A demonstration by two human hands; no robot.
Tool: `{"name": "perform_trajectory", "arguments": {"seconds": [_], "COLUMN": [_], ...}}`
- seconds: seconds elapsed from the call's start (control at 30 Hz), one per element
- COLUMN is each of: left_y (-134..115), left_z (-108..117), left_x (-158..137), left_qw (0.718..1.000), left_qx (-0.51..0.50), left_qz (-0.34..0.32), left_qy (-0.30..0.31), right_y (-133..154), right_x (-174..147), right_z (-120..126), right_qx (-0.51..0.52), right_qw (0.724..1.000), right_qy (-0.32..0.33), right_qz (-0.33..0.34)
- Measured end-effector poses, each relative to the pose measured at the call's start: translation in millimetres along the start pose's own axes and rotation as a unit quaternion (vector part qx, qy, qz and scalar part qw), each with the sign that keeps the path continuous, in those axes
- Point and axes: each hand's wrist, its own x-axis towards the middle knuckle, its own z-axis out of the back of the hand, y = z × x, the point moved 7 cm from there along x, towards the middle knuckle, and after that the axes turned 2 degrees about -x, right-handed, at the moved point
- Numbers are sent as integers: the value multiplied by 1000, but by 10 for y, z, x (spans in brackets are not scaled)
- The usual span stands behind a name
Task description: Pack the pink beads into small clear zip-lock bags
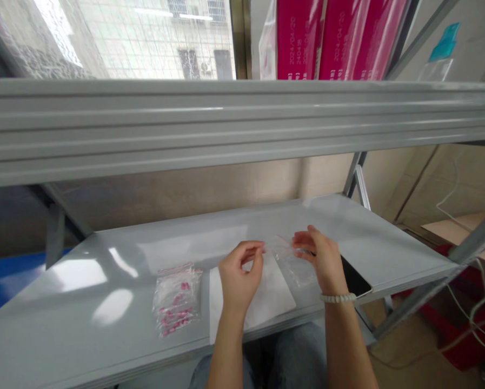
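Note:
My left hand (pixel 242 273) is held above a white paper sheet (pixel 272 294), thumb and forefinger pinched together. What sits between those fingertips, if anything, is too small to make out. Facing it, my right hand (pixel 319 256) has its fingers curled at the edge of a clear zip bag (pixel 281 249) with a thin red line along its top. More clear plastic bags (pixel 303 274) lie on the table below the right hand. To the left of the paper is a pile of filled zip bags (pixel 177 300) with small pink pieces inside.
A black phone (pixel 354 278) lies beside my right wrist on the grey table (pixel 116 254). A metal shelf beam (pixel 226 127) crosses above the hands, with magenta boxes (pixel 299 40) on it. White cables (pixel 475 313) hang at the right by a red object.

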Motion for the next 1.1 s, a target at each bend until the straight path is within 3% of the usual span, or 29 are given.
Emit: {"name": "perform_trajectory", "arguments": {"seconds": [0.13,0.23,0.33,0.53,0.73,0.8,0.87,0.93,1.0,1.1], "left_y": [-159,-155,-36,151,218,171,-2,-234,-384,-417], "left_z": [362,489,590,867,902,934,993,1022,979,723], "left_x": [-57,-54,-26,-47,-95,-108,-126,-161,-169,-132], "left_qw": [991,984,985,964,956,960,961,945,944,989], "left_qx": [-102,-154,-140,-163,-138,-89,18,145,194,114], "left_qz": [-22,-4,44,97,126,105,37,-25,-32,16], "left_qy": [-83,-92,-93,-186,-227,-245,-272,-294,-265,-93], "right_y": [-59,41,108,52,7,6,6,10,23,68], "right_x": [-175,-332,-431,-528,-533,-547,-547,-531,-526,-587], "right_z": [-404,-654,-763,-895,-966,-987,-999,-1003,-1012,-1062], "right_qx": [165,194,192,177,169,157,146,139,128,105], "right_qw": [969,938,920,893,892,890,893,901,907,897], "right_qy": [132,253,317,381,385,394,393,380,373,410], "right_qz": [-128,-136,-129,-160,-165,-165,-162,-155,-146,-130]}}
